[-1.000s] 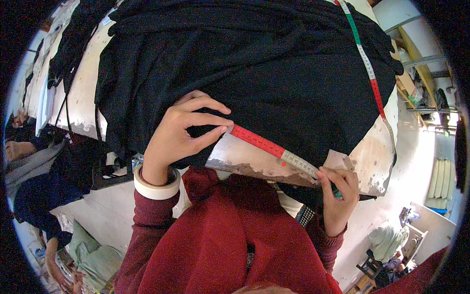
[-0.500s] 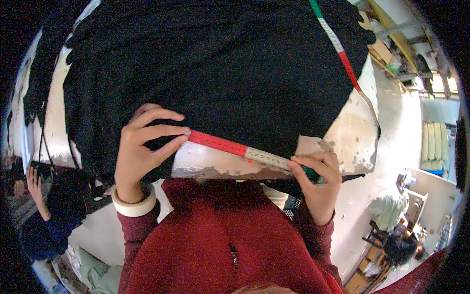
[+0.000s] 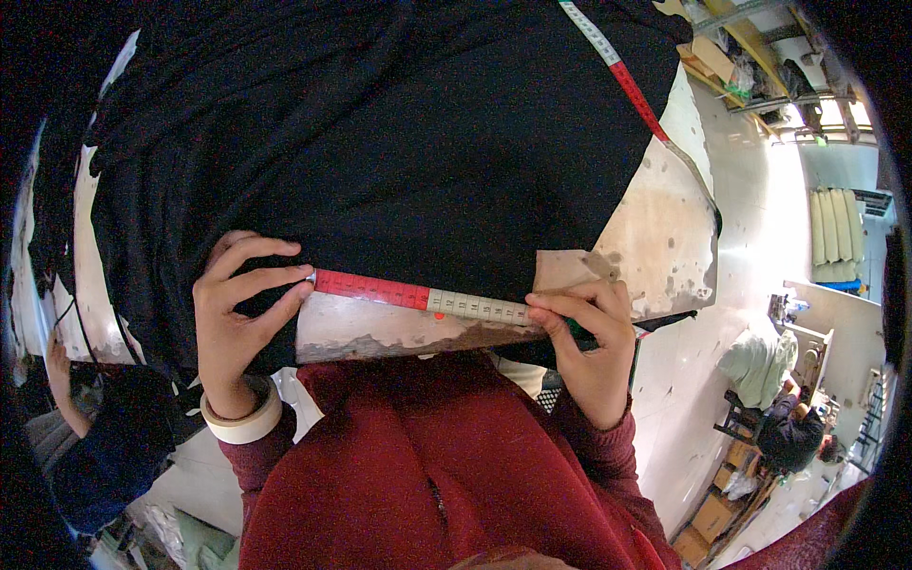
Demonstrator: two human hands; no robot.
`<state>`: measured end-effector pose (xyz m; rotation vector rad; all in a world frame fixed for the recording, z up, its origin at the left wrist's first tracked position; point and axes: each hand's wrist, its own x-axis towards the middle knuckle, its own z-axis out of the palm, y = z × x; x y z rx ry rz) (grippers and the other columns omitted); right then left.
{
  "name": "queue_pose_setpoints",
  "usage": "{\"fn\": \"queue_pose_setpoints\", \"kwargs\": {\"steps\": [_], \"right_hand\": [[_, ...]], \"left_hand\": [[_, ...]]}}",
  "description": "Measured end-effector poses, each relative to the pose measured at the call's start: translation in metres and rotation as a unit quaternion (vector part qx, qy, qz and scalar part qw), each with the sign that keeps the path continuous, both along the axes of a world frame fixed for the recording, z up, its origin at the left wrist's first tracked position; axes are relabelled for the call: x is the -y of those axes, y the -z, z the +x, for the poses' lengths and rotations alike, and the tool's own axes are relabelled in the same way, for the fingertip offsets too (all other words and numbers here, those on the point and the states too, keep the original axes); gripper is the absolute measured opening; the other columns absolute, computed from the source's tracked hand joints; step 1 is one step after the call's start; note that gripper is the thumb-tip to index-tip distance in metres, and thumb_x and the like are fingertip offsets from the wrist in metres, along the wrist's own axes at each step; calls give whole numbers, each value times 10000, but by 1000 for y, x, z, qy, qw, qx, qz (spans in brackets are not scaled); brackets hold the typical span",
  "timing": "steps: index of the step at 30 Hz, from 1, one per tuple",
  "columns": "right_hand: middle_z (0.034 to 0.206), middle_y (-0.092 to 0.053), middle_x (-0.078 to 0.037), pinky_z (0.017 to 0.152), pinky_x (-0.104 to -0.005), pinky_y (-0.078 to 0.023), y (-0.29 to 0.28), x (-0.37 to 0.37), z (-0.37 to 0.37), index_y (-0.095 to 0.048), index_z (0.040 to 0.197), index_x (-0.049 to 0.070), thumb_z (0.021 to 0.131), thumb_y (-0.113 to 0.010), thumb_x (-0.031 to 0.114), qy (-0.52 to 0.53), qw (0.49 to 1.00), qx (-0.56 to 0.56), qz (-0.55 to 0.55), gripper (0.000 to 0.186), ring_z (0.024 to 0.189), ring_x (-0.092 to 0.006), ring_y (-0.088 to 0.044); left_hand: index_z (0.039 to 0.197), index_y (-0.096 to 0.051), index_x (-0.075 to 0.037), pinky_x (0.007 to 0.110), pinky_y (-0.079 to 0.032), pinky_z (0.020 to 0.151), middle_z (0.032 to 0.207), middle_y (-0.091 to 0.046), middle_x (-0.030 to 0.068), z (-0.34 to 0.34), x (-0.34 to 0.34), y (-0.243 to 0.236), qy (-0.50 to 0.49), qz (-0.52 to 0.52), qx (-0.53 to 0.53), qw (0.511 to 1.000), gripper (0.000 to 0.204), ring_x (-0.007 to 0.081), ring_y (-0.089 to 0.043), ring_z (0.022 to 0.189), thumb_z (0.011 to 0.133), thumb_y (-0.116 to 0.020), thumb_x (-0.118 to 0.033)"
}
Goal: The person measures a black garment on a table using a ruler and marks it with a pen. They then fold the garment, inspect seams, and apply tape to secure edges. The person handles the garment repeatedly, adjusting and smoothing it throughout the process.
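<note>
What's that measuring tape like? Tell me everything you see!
The measuring tape is a thin, flat, plastic-looking strip with red and whitish sections and small dark markings. The left hand pinches one end and the right hand pinches it farther along, so it looks nearly straight, sloping down rightward along the near edge of the black cloth. More tape seems to lie over the cloth, upper right.

Red-and-white measuring tape (image 3: 420, 294), held straight, edging black fabric (image 3: 399, 161)

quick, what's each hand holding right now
Left hand: thumb and index finger closed, holding one end of the flat, flexible red-and-white tape measure.
Right hand: closed, pinching the tape measure farther along, at its white section.
</note>
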<state>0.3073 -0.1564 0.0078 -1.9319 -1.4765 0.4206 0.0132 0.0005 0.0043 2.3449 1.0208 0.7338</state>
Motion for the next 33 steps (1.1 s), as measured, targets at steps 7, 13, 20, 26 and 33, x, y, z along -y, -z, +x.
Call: {"fn": "queue_pose_setpoints", "kwargs": {"steps": [7,13,20,26,33], "right_hand": [[843,-622,-9,795,-299,-392,1,3,4,-769,936,129,694,-762,47,-16,1000,-1,-8,255,865,-183,-501],[851,-612,-9,808,-312,-405,-1,5,5,-765,949,121,662,-771,50,-20,1000,-17,-14,296,880,-187,-506],[873,-613,-14,809,-315,-413,-4,5,3,-764,951,121,639,-802,94,-22,1000,-3,-8,316,887,-188,-516],[882,-619,-28,807,-325,-424,1,7,6,-763,947,124,655,-810,107,-30,999,9,5,296,879,-204,-530],[902,-613,-51,825,-372,-423,10,10,0,-694,912,80,689,-808,110,-49,990,90,93,252,897,-260,-547]], "left_hand": [[866,-770,-96,372,-450,872,992,-699,57,0,1,1,-1,5,-9,1000,232,241,-603,932,641,-809,-57],[870,-772,-96,369,-449,875,991,-699,56,-1,1,1,-6,-2,-6,1000,228,239,-605,937,649,-807,-55],[875,-772,-96,368,-448,876,993,-699,56,0,2,1,-9,-8,0,1000,231,238,-605,934,650,-805,-54],[880,-768,-95,366,-456,854,990,-696,61,-1,2,1,1,-10,8,1000,228,231,-609,923,657,-804,-58],[854,-757,-91,359,-477,816,986,-690,64,-4,0,0,16,-10,52,998,175,238,-623,902,687,-789,-53]]}}
